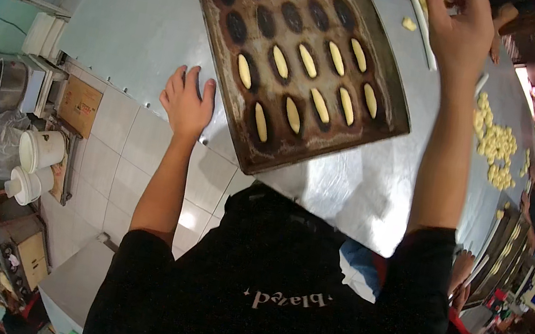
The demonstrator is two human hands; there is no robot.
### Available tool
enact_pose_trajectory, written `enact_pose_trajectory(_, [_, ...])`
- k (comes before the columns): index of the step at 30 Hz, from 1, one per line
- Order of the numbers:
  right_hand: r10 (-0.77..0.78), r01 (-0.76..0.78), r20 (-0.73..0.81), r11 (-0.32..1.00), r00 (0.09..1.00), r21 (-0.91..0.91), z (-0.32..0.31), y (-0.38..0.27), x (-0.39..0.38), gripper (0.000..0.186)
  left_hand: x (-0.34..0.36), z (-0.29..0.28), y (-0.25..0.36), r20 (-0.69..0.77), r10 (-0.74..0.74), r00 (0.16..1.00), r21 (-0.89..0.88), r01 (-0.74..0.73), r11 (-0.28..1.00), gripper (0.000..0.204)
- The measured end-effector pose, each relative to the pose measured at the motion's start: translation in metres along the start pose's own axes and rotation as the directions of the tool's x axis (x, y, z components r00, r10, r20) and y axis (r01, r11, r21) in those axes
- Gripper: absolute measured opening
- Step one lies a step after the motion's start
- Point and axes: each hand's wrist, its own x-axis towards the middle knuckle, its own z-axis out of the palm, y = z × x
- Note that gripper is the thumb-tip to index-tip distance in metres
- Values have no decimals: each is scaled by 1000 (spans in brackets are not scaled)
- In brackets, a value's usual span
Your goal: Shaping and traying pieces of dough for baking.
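Well, slim yellow dough pieces (308,61) line a brown-stained tray (330,133)

1. Dark-brown rectangular metal baking tray (340,135): matt, rough-looking, scorched in patches.
2. Pale-yellow elongated dough pieces (308,61): smooth, softly matt.
3. Flat silver-grey metal tabletop (143,19): smooth, glossy.
4. Cream round plastic bucket (43,152): smooth.
5. Black short-sleeved cloth shirt (280,258): matt.
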Motion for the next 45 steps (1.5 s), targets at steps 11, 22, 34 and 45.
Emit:
enact_pose_trajectory(11, [473,-397,281,871,835,-289,162,104,-116,40,4,-12,15,109,-34,993,27,31,999,46])
enact_pose_trajectory(22, [496,-396,300,854,815,-338,171,119,-108,28,2,-6,14,101,-6,995,71,-1,997,48])
enact_pose_trajectory(34, [319,-406,-258,614,912,-677,-108,154,-234,53,12,24,-65,-152,-314,937,-639,149,754,36])
enact_pose_trajectory(45, [765,-651,74,591,640,-477,-219,12,-400,24,-92,87,455,138,893,429,-977,-86,193,27])
